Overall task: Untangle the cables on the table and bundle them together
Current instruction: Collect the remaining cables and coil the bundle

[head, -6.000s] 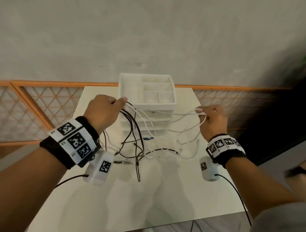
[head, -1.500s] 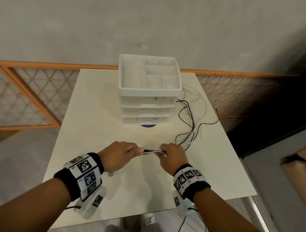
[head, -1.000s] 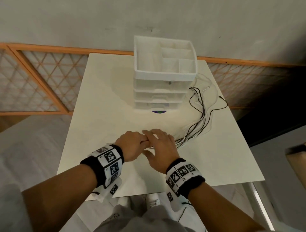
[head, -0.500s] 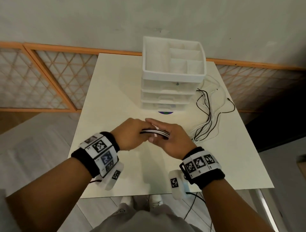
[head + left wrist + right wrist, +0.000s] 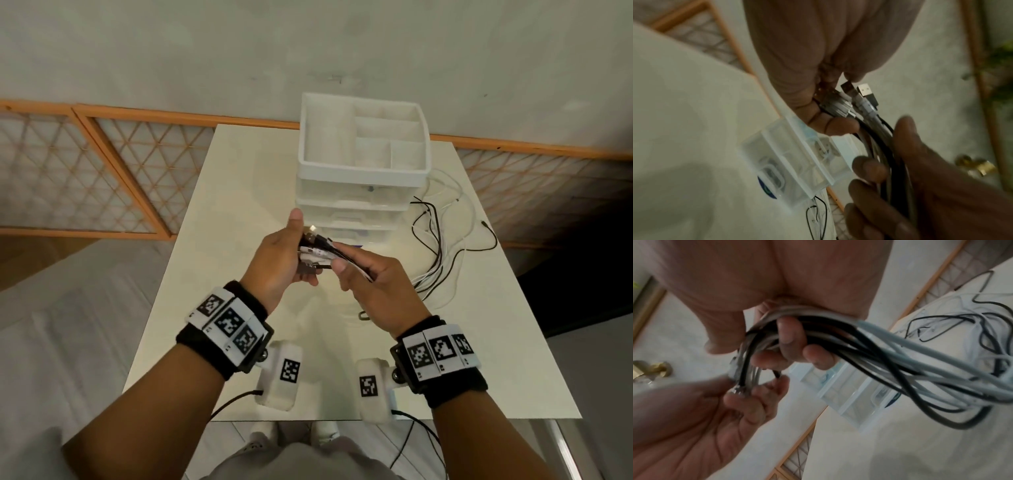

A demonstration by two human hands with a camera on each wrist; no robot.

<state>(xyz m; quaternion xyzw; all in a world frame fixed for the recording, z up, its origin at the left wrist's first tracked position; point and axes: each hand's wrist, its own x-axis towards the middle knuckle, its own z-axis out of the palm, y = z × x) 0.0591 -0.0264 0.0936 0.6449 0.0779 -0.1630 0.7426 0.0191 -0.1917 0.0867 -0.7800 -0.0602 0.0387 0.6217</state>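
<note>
Here both hands, left hand [image 5: 279, 260] and right hand [image 5: 375, 284], grip the cables [image 5: 318, 251], fingers curled.

Drawer unit [image 5: 359, 192] just beyond hands.

both forearms reach forward, wrists banded, hands raised close together at mid-frame. the left hand [image 5: 279, 262] has its thumb up and fingers curled in a grip on the cables [image 5: 320, 251] (plug ends); the right hand [image 5: 375, 286] closes around them just beside.
</note>
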